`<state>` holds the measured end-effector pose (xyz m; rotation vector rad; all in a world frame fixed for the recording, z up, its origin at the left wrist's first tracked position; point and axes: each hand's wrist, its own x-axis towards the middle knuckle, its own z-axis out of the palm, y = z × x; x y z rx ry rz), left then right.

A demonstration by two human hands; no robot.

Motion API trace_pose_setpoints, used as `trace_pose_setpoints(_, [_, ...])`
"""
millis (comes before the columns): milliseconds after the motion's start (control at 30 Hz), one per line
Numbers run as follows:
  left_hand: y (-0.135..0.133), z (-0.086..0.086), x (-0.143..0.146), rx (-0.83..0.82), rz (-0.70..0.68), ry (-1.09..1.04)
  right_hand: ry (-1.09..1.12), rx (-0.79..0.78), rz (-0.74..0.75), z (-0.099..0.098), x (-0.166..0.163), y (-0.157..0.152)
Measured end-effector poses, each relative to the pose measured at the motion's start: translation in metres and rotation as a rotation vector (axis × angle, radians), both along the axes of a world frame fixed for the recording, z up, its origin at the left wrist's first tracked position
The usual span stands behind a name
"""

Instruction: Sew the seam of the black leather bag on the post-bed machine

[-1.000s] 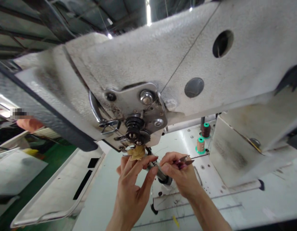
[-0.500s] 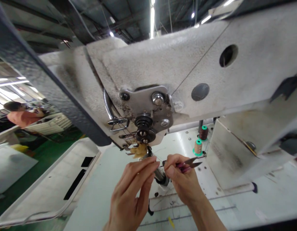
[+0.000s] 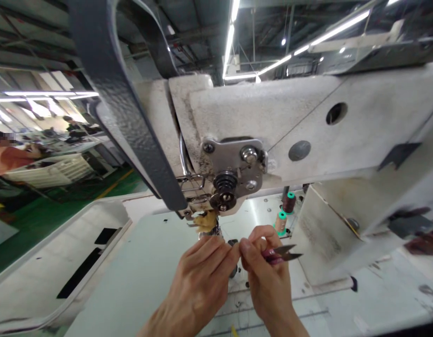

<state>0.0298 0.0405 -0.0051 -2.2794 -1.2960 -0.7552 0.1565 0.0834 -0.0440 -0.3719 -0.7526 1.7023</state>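
I look up from below at the head of a white sewing machine (image 3: 272,121), with its tension disc (image 3: 223,185) on a steel plate. My left hand (image 3: 202,281) and my right hand (image 3: 267,276) meet fingertip to fingertip just under the needle area, pinching something too thin to make out, perhaps thread. My right hand also grips small thread snips (image 3: 285,254) with a dark red handle, blades pointing right. A yellowish scrap (image 3: 205,220) hangs by the needle bar just above my fingers.
Two thread cones with green bases, one brown (image 3: 288,202) and one tan (image 3: 281,222), stand on the pale machine table (image 3: 149,262) behind my hands. A dark grey bar (image 3: 132,121) crosses the upper left. A person in orange (image 3: 9,157) works at far left.
The camera has dropped and tilted, so the machine head sits further right and higher. My hands have come down from the needle and closed together, fingertips now touching.
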Motion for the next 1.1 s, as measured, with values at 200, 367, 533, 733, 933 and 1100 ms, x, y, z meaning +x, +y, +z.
trace_pose_setpoints(200, [-0.032, -0.060, 0.005, -0.106, -0.091, 0.060, -0.105, -0.229, 0.049, -0.072, 0.009, -0.041])
trace_pose_setpoints(367, [-0.052, -0.071, -0.008, -0.017, -0.106, 0.116, -0.135, -0.354, 0.126, -0.108, 0.030, -0.058])
trace_pose_setpoints(533, [-0.042, -0.019, -0.038, -0.017, -0.128, 0.146, -0.230, -0.333, 0.029, -0.089, 0.051, -0.035])
trace_pose_setpoints(733, [-0.030, 0.016, -0.049, -0.044, -0.006, 0.045, -0.852, -0.012, -0.197, -0.056, 0.075, 0.004])
trace_pose_setpoints(933, [-0.022, 0.024, -0.052, 0.004, 0.023, 0.074, -1.064, 0.523, -0.155, 0.002, 0.064, 0.007])
trace_pose_setpoints(1100, [-0.019, 0.029, -0.050, 0.045, 0.020, 0.121, -1.222, 0.739, -0.152, 0.036, 0.046, -0.005])
